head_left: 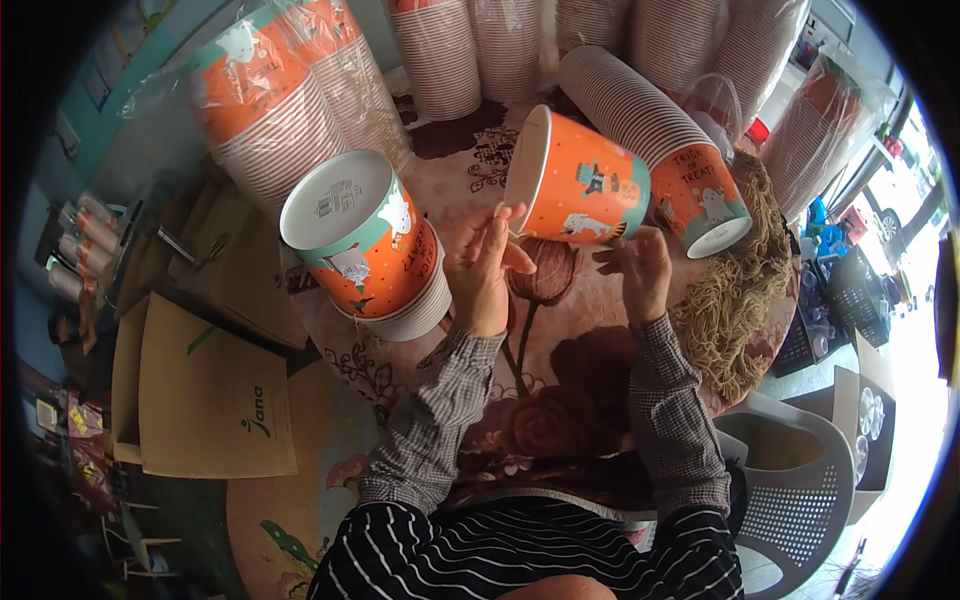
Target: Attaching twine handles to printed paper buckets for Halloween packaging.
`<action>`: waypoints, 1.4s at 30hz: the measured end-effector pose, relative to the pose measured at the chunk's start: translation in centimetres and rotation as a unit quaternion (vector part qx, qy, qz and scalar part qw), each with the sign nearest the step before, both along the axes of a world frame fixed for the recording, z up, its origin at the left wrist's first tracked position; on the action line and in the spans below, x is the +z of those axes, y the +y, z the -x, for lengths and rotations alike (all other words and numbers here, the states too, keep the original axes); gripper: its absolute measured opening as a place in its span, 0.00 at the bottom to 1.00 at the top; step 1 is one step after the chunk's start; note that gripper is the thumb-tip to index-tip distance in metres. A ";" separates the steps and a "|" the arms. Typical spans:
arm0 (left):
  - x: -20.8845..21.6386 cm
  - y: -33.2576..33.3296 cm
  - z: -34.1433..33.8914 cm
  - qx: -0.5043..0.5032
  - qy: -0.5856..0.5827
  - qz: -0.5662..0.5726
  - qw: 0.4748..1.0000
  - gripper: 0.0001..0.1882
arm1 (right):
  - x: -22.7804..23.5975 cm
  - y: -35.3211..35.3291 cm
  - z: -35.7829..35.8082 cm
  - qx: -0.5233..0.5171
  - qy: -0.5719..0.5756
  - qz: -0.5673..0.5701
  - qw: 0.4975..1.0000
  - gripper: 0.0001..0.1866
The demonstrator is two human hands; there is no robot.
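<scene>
An orange paper cup (580,180) with teal bands and Halloween drawings lies sideways in the air between my hands, its open rim to the left. My left hand (486,265) pinches its lower rim with the fingertips. My right hand (645,270) has its fingers curled at the teal base end, touching the cup from below. Left of my left hand stands an upside-down stack of like cups (370,235), its white base facing up. Beyond my right hand a long nested stack of cups (650,125) lies on its side, base toward me.
Tall plastic-wrapped cup stacks (435,60) line the back of the round table with its flowered cloth (560,350). Beige string (735,310) lies in a heap at the right edge. A cardboard box (215,390) stands at left, a grey chair (800,480) at right.
</scene>
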State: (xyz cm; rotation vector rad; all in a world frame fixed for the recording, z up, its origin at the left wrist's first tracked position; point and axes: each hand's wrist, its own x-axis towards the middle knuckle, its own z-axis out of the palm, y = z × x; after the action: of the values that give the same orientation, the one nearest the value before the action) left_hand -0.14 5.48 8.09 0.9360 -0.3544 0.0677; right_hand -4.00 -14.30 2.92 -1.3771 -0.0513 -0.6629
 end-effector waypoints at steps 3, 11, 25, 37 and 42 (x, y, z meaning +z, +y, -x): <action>3.1 3.1 1.9 -0.076 -0.033 0.004 0.997 0.10 | 2.6 0.1 0.6 -0.019 -0.033 -0.003 0.999 0.05; 8.5 15.0 2.0 -0.027 -0.057 -0.009 0.998 0.07 | 15.2 7.0 0.9 0.044 -0.099 0.129 0.986 0.12; -5.5 24.1 -5.9 0.177 0.085 -0.165 0.966 0.07 | 19.3 22.9 -4.8 -0.001 -0.211 0.662 0.719 0.13; -8.2 23.1 -5.9 0.160 0.125 -0.122 0.972 0.13 | 15.5 20.5 -5.2 -0.044 -0.212 0.572 0.791 0.14; -9.8 24.3 -6.7 0.169 0.105 -0.149 0.969 0.13 | 15.1 21.2 -5.1 -0.061 -0.232 0.547 0.802 0.14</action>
State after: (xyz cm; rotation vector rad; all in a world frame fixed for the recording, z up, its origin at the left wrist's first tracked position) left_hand 6.60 29.76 -1.75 1.2829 -0.0024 0.2299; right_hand 1.14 6.92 18.04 -2.2934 -0.8659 -1.1560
